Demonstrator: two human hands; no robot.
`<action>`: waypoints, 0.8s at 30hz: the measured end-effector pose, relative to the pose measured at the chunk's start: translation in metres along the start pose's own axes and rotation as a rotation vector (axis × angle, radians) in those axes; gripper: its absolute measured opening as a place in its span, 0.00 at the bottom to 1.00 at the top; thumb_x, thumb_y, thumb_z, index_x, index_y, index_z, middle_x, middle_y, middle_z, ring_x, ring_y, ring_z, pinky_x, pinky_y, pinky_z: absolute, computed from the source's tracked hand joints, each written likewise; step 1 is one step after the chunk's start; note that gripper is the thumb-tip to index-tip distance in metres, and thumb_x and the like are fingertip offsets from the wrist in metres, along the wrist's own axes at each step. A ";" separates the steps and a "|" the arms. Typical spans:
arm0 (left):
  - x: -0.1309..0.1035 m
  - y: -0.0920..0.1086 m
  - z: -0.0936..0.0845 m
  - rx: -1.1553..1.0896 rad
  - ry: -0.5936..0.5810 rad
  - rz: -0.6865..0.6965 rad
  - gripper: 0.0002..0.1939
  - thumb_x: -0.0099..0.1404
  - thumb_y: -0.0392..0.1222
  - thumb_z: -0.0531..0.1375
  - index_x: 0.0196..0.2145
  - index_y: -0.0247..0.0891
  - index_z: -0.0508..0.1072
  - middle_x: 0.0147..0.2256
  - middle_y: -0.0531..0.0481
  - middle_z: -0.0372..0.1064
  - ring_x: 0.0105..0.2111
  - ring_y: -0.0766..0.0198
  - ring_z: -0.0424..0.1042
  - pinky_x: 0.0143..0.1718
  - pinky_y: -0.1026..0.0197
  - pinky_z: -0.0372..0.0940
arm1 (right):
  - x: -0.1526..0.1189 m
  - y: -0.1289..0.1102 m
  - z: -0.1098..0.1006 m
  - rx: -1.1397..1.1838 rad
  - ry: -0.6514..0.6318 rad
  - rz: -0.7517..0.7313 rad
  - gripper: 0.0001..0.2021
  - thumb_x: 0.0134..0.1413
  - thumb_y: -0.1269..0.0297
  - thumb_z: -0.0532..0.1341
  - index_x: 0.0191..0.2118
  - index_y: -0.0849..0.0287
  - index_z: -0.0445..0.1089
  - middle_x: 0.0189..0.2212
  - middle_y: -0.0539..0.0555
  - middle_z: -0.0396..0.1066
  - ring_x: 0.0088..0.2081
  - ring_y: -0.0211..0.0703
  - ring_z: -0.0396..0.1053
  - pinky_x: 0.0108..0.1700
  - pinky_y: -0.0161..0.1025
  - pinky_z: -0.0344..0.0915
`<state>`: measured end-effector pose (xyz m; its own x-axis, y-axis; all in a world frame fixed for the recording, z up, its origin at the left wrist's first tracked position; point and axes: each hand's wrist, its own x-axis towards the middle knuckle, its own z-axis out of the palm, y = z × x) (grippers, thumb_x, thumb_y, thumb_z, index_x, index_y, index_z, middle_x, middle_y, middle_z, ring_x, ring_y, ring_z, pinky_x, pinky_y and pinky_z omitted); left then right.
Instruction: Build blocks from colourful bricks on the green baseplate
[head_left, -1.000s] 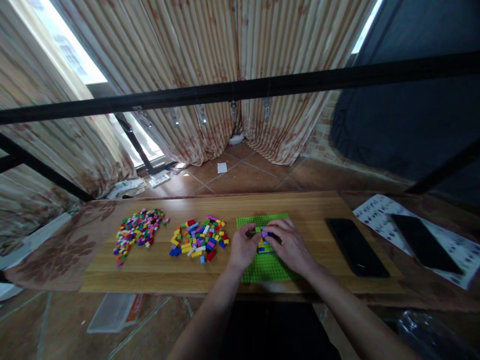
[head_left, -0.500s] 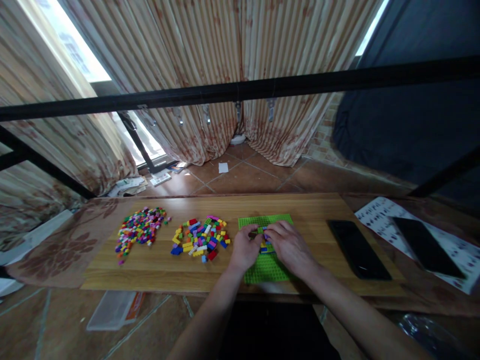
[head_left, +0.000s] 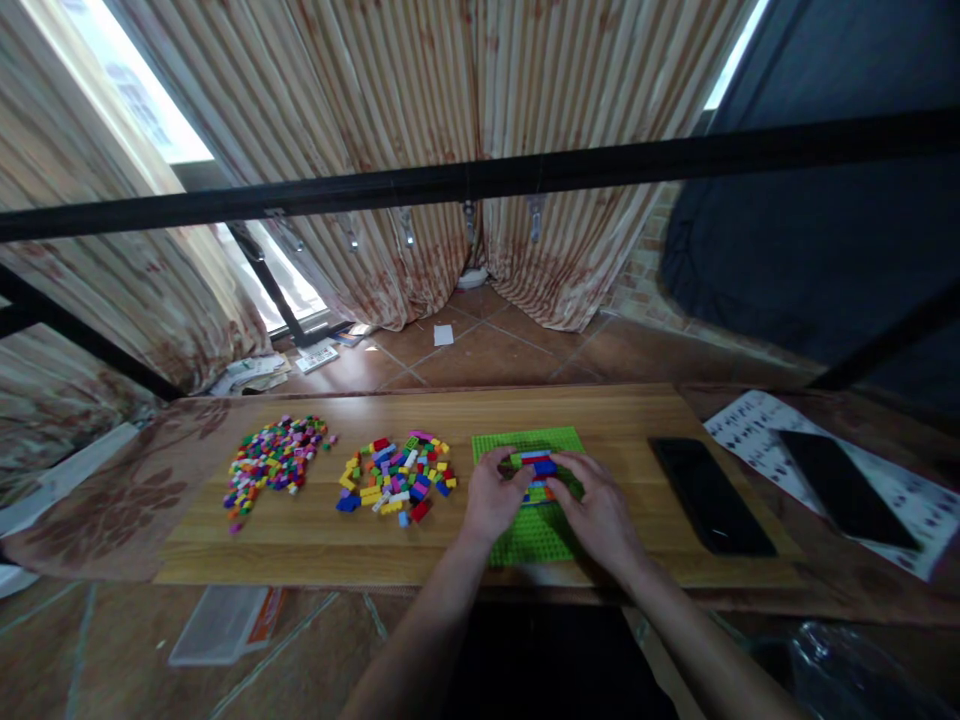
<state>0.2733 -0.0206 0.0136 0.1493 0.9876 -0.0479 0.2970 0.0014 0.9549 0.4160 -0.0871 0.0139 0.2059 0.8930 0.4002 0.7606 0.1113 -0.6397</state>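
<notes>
A green studded baseplate point(head_left: 529, 548) lies in front of me, bearing a low build of toy bricks point(head_left: 537, 492) in blue, red and other colours. On top of it shows a dark blue brick point(head_left: 545, 467). My left hand point(head_left: 493, 500) is closed at the build's left side, its thumb against the blue brick. From the right, my right hand point(head_left: 600, 508) curls its fingers and thumb around the other side, touching the bricks. The palms and fingers cover part of the build, so its outer edges are hidden.
Left of the baseplate is a spread of larger loose bricks point(head_left: 397, 480), and farther left a heap of small ones point(head_left: 277, 455). A black phone-like slab point(head_left: 709, 495) lies on the wooden board point(head_left: 480, 405) at right. Another dark slab point(head_left: 847, 488) rests on a printed sheet point(head_left: 739, 420).
My right hand has opened out and shifted slightly right, uncovering the dark blue brick and more of the build. The left hand stays beside it. The whole view has moved slightly.
</notes>
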 end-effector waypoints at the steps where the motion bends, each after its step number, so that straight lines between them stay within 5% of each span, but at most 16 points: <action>1: 0.000 0.000 0.000 0.008 -0.003 0.002 0.18 0.53 0.41 0.64 0.42 0.34 0.74 0.36 0.46 0.72 0.32 0.64 0.69 0.36 0.62 0.64 | 0.000 -0.001 0.001 0.016 0.001 0.022 0.16 0.57 0.59 0.56 0.50 0.56 0.68 0.46 0.58 0.69 0.49 0.50 0.65 0.52 0.51 0.63; 13: 0.005 0.004 0.003 -0.086 -0.040 -0.094 0.15 0.51 0.38 0.62 0.38 0.34 0.75 0.26 0.53 0.69 0.24 0.68 0.66 0.25 0.67 0.61 | 0.009 -0.007 0.015 0.187 -0.002 0.075 0.17 0.55 0.58 0.57 0.49 0.57 0.69 0.46 0.58 0.69 0.49 0.49 0.66 0.53 0.50 0.62; 24: 0.008 0.004 0.007 0.027 0.026 -0.080 0.12 0.49 0.37 0.63 0.34 0.35 0.76 0.27 0.53 0.70 0.25 0.68 0.66 0.27 0.66 0.60 | 0.007 0.000 0.022 0.275 0.033 0.127 0.17 0.53 0.61 0.57 0.48 0.58 0.69 0.46 0.59 0.70 0.48 0.49 0.66 0.52 0.51 0.62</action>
<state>0.2827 -0.0137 0.0147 0.1001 0.9882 -0.1158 0.3320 0.0766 0.9402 0.4038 -0.0711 0.0026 0.3119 0.8933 0.3235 0.5329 0.1174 -0.8380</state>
